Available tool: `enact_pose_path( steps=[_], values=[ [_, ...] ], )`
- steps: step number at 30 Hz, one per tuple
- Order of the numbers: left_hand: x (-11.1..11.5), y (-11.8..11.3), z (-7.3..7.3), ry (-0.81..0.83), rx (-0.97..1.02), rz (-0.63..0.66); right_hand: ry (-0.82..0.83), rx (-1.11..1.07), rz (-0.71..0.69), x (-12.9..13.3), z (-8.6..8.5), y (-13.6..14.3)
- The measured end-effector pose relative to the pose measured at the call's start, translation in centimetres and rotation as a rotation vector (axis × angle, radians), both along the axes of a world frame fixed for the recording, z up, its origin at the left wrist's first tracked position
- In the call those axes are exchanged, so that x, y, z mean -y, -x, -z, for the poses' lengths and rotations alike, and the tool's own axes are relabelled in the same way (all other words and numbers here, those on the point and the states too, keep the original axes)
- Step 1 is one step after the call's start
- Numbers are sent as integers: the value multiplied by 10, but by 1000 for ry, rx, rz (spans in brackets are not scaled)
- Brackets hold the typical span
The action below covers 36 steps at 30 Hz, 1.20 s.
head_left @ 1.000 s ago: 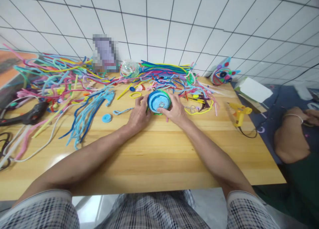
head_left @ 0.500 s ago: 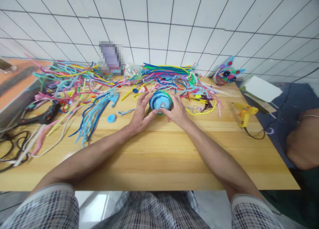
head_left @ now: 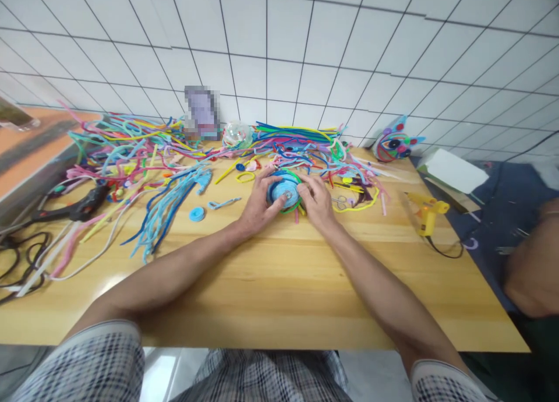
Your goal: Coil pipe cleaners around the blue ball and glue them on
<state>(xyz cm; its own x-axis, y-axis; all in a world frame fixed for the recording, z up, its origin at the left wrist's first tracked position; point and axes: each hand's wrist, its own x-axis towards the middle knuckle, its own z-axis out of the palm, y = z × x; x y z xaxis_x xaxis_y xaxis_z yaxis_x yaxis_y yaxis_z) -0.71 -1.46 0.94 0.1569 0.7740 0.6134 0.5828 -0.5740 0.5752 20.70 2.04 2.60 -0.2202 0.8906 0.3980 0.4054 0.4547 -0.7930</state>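
Note:
Between my hands is a round coil of blue and green pipe cleaners (head_left: 283, 193), wound in rings with a light blue middle. My left hand (head_left: 262, 201) grips its left side, the thumb pressed on the middle and the fingers round the far rim. At the right edge, my right hand (head_left: 316, 199) has bent fingers on the green outer rings. A small light blue coil (head_left: 197, 214) lies to the left, beside a short twisted blue pipe cleaner (head_left: 224, 203). Scissors (head_left: 341, 202) lie just right of my right hand.
Loose pipe cleaners (head_left: 170, 201) and a black glue gun (head_left: 82, 207) with cables lie on the left. A yellow glue gun (head_left: 428, 214) stands at right, near a decorated animal head (head_left: 396, 143). A clear ball (head_left: 237, 135) sits by the wall. Another person's limb (head_left: 535, 262) shows at far right.
The view has tilted up slightly. My right hand's fingers have shifted from around the right side onto the coil's upper right edge, and my left thumb still presses its middle.

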Motion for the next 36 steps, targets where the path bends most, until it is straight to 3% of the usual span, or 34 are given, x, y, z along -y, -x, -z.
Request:
enact_pose_path(
  steps=[10, 17, 24, 29, 36],
  values=[
    [-6, 1, 8, -25, 57, 65, 128, -308, 155, -7, 9, 1],
    [-8, 0, 10, -14, 103, 108, 73, -364, 99, 2, -20, -4],
    [-10, 0, 11, 21, 140, 120, 67, -243, 15, 31, -51, -12],
    [-11, 1, 12, 23, 142, 120, 50, -68, 44, 43, -46, -17],
    [-10, 1, 14, 7, 160, 128, -105, -18, 137, 34, -39, -9]
  ],
)
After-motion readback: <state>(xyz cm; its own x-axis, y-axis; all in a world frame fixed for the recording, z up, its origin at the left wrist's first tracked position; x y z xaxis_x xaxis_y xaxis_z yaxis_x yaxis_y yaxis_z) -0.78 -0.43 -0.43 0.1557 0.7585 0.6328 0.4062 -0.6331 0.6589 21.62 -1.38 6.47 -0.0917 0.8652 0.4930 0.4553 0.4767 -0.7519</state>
